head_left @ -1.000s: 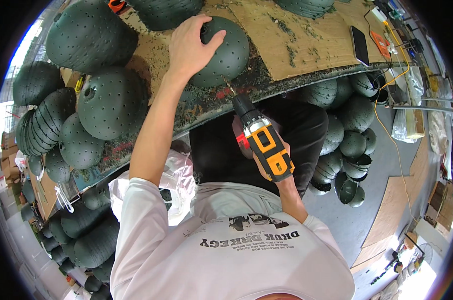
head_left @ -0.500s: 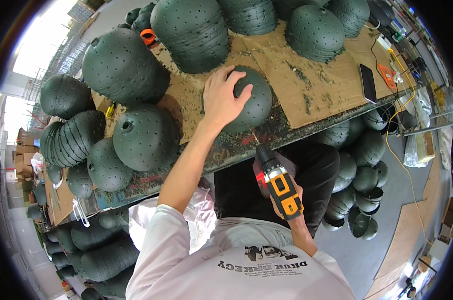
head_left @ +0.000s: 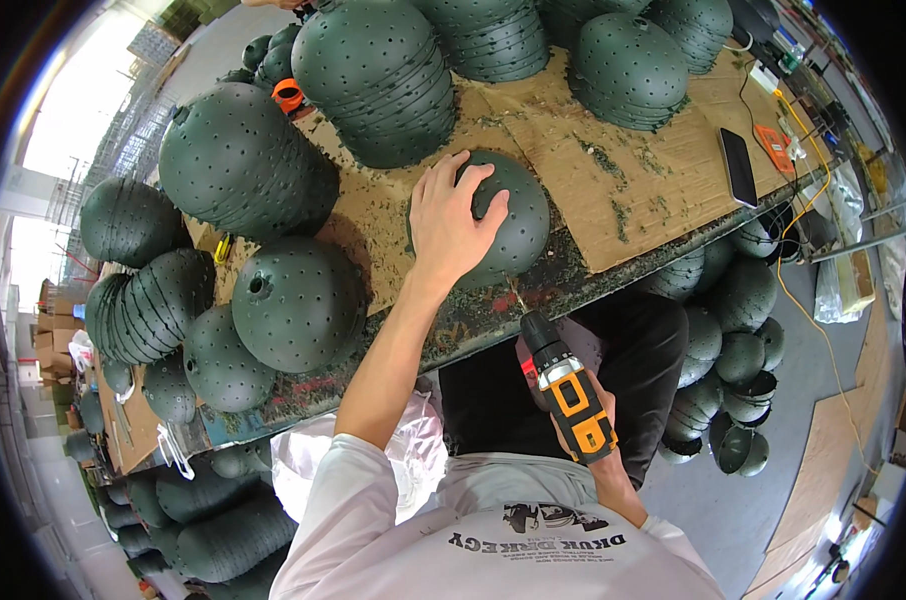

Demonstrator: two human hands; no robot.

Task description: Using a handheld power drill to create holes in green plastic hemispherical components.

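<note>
A dark green half-sphere shell [head_left: 518, 225], dotted with small holes, sits dome-up on the bench in front of me. My left hand [head_left: 451, 222] curves over its top left, thumb and fingers spread around the surface, gripping it in place. In my right hand [head_left: 601, 425] is a yellow and black cordless drill [head_left: 570, 395], held below the bench edge and pointing up and away. Its thin bit [head_left: 517, 292] reaches the near rim of the shell; whether the tip is in the material I cannot tell. The drill's body hides most of the right fingers.
Stacked shells [head_left: 373, 90] crowd the far side and left of the bench. Cardboard [head_left: 623, 190] littered with shavings covers its top. A black phone [head_left: 738, 168] and a yellow cable [head_left: 808, 125] are at right. More shells [head_left: 738, 355] lie below the bench.
The whole scene sits slightly lower in the view. My left hand stays on the shell and the drill stays at its near rim. Another person's hand shows at the top edge.
</note>
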